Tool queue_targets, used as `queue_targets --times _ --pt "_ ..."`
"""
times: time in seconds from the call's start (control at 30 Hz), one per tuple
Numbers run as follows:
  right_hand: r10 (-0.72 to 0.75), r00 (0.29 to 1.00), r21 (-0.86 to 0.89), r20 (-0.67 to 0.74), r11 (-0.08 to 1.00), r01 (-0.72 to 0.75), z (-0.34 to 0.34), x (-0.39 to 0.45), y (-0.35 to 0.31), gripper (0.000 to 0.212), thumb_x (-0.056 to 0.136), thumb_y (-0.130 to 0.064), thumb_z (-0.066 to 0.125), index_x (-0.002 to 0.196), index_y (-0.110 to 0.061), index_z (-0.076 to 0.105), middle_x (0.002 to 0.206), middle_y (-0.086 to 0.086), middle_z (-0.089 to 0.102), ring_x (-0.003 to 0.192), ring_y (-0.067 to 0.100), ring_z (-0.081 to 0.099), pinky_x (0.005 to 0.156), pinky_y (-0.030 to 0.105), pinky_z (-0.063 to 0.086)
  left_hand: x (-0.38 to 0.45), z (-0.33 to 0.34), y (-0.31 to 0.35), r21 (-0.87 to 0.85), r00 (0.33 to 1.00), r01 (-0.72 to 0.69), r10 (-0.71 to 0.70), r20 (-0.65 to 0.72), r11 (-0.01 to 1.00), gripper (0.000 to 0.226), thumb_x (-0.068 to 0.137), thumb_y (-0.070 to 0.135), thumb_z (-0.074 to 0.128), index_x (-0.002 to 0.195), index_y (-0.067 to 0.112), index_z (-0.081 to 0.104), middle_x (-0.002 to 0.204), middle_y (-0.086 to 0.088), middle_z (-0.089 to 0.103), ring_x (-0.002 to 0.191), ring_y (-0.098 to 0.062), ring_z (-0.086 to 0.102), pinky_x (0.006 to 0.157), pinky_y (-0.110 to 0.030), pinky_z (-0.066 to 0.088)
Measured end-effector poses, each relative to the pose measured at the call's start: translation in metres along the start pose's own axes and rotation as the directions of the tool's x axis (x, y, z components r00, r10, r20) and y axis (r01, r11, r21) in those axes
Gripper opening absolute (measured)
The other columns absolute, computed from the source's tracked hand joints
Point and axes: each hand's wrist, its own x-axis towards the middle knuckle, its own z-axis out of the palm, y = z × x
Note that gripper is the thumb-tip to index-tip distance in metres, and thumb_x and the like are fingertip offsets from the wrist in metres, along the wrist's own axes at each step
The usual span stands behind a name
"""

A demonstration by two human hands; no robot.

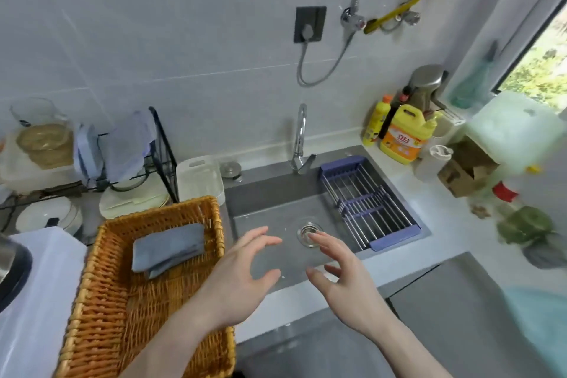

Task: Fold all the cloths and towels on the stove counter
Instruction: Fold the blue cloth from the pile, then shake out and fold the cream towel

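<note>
A folded grey cloth (170, 247) lies in the far part of a wicker basket (101, 301) at the left of the sink. A white cloth (40, 294) is spread on the counter left of the basket. Pale blue cloths (122, 144) hang over the black dish rack behind. My left hand (242, 279) hovers with fingers spread over the basket's right edge and the sink, holding nothing. My right hand (340, 276) hovers beside it over the sink's front, fingers spread, also holding nothing.
The grey sink (276, 202) has a drain (309, 233), a tap (300, 138) and a purple drying rack (368, 199) across its right side. Yellow detergent bottles (402, 135) and a cardboard box (466, 169) stand at the right. Plates (132, 199) sit under the dish rack.
</note>
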Motion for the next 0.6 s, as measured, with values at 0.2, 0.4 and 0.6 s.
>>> queue_targets --times 0.2,0.4,0.6 --pt "0.085 0.986 -0.003 -0.144 0.996 -0.087 -0.092 -0.051 0.032 0.055 0.093 -0.023 0.067 0.133 -0.057 0.050 0.144 -0.038 0.041 0.131 -0.013 0.042 0.103 0.018 0.043 0.028 0.071 0.076 0.027 0.985 -0.125 0.121 0.120 0.992 0.043 0.096 0.037 0.063 0.135 0.047 0.049 0.154 0.033 0.024 0.141 0.005 0.027 0.112 -0.019 0.022" --pt "0.168 0.936 0.042 -0.308 0.986 -0.163 -0.170 -0.104 0.070 0.054 0.092 -0.026 0.069 0.134 -0.055 0.051 0.142 -0.043 0.040 0.128 -0.017 0.043 0.104 0.018 0.043 0.049 0.145 0.146 0.007 0.932 -0.299 0.291 0.214 0.954 0.042 0.093 0.033 0.066 0.132 0.044 0.053 0.150 0.032 0.028 0.139 0.012 0.024 0.119 -0.021 0.019" --pt "0.248 0.814 0.112 -0.525 0.968 -0.223 -0.223 -0.159 0.091 0.056 0.093 -0.023 0.068 0.137 -0.051 0.050 0.145 -0.037 0.043 0.129 -0.016 0.043 0.102 0.012 0.043 0.072 0.199 0.201 0.003 0.813 -0.455 0.414 0.408 0.890 0.040 0.094 0.035 0.066 0.128 0.050 0.053 0.153 0.033 0.028 0.141 0.011 0.025 0.114 -0.017 0.021"
